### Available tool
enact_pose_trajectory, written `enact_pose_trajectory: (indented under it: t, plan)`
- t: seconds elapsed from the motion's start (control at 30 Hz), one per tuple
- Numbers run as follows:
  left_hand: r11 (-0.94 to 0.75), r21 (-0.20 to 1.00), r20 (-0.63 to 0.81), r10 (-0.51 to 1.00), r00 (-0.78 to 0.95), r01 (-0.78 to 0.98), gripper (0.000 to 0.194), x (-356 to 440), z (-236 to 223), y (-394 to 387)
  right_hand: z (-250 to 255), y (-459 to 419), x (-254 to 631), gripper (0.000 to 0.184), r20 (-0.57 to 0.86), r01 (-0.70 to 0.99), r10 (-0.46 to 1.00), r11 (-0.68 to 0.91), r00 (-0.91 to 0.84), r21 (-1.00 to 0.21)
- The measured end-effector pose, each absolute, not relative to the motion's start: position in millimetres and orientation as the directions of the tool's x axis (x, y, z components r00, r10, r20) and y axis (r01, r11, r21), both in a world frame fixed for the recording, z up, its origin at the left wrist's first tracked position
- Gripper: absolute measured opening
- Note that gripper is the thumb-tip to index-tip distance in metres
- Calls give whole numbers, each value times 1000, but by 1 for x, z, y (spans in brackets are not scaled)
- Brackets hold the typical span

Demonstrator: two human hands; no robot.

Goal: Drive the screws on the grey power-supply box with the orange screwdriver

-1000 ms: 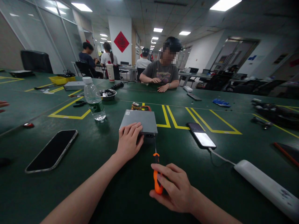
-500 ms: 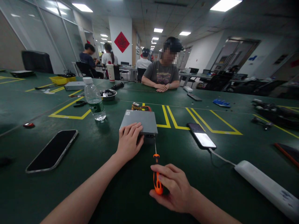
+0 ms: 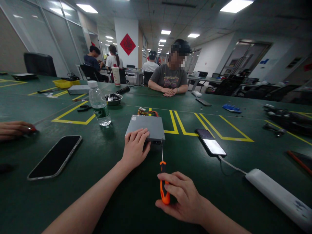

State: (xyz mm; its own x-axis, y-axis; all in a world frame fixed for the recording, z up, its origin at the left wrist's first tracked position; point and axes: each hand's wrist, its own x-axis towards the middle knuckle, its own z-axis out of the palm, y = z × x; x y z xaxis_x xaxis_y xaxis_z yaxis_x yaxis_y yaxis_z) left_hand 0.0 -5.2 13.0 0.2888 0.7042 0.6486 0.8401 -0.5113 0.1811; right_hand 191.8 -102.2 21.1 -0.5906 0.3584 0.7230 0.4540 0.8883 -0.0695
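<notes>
A grey metal power supply unit (image 3: 149, 126) lies flat on the green table, its bundle of coloured cables (image 3: 148, 112) behind it. My left hand (image 3: 136, 148) rests over its near left corner, fingers on the top and thumb along the near side, holding it. In my right hand (image 3: 181, 196) is an orange and black screwdriver (image 3: 165, 191), gripped by the handle between thumb and fingers. Its thin shaft points away from me, and the tip meets the near right corner of the power supply. Any screw there is too small to make out.
A water bottle (image 3: 99, 105) and a metal bowl (image 3: 113, 99) stand behind on the left. One phone (image 3: 56, 157) lies left, another (image 3: 211, 143) right, cabled to a white power strip (image 3: 275, 195). Another person's hand (image 3: 14, 130) reaches in at left; someone sits opposite (image 3: 168, 78).
Another person's hand has come in from the left edge onto the small red object. The screwdriver handle has turned slightly in my right hand; my left hand stays on the power supply.
</notes>
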Motion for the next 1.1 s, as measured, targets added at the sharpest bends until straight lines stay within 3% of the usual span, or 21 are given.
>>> enact_pose_trajectory:
  t: [0.23, 0.37, 0.47, 0.67, 0.93, 1.1]
  plan:
    - [-513, 181, 645, 706, 292, 839, 31, 0, 13, -5, 27, -105, 190, 20, 671, 447, 339, 895, -659, -12]
    - [-513, 186, 648, 705, 288, 838, 32, 0, 12, -4, 23, -105, 191, 21, 756, 449, 340, 891, -559, -69]
    - [-515, 183, 653, 701, 287, 838, 32, 0, 12, -5, 23, -105, 192, 28, 730, 455, 372, 885, -573, -93]
    - [-502, 161, 645, 705, 295, 850, 29, 0, 12, -5, 26, -105, 190, 23, 690, 468, 347, 884, -635, -14]
    - [-513, 163, 654, 696, 297, 843, 29, 0, 13, -5, 25, -104, 191, 30, 697, 470, 362, 882, -619, -40]
    - [-513, 166, 652, 697, 296, 842, 30, 0, 13, -5, 31, -104, 186, 21, 673, 484, 344, 875, -655, 23]
